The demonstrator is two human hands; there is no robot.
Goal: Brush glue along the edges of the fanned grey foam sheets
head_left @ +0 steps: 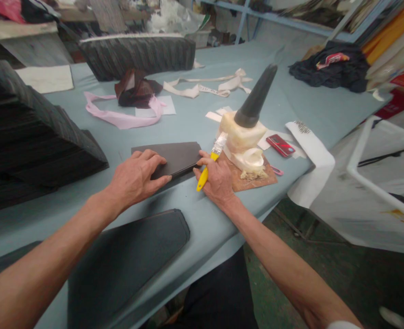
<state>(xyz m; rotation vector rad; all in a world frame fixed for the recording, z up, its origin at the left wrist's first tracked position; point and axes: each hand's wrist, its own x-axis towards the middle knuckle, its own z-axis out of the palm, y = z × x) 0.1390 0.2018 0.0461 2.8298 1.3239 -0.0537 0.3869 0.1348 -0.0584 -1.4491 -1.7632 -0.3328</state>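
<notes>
1. 2 hands of mine are at work just left of the glue pot (246,137), a lump crusted in cream drips with a black cone (256,98) standing tilted out of its top.
2. My left hand (136,176) lies flat and unclenched, palm down with the fingers spread, on the dark grey panel (183,157). It presses on the panel and grips nothing.
3. That panel is a tapered flat piece lying on the table (202,224), left of the glue pot and close to it.
4. My right hand (217,179) is clenched around the yellow-handled brush (208,165), between the panel and the glue pot. My fingertips touch the panel's right end.
5. The brush slants up toward the pot, and its pale bristles (220,144) rest against the crusted side.
6. 1 brown board (256,179) lies under the glue pot, smeared with cream residue.
7. 1 red card (280,145) lies just right of the pot, and a white paper strip (313,151) hangs over the table edge beyond it.
8. Behind the pot, a cream ribbon (205,87) lies loose. A pink ribbon (119,118) loops well to the pot's left.
9. Far left of the pot stands a tall stack of dark panels (34,137). 1 larger dark panel (129,256) lies nearer me than the pot, touching the table's front edge.
</notes>
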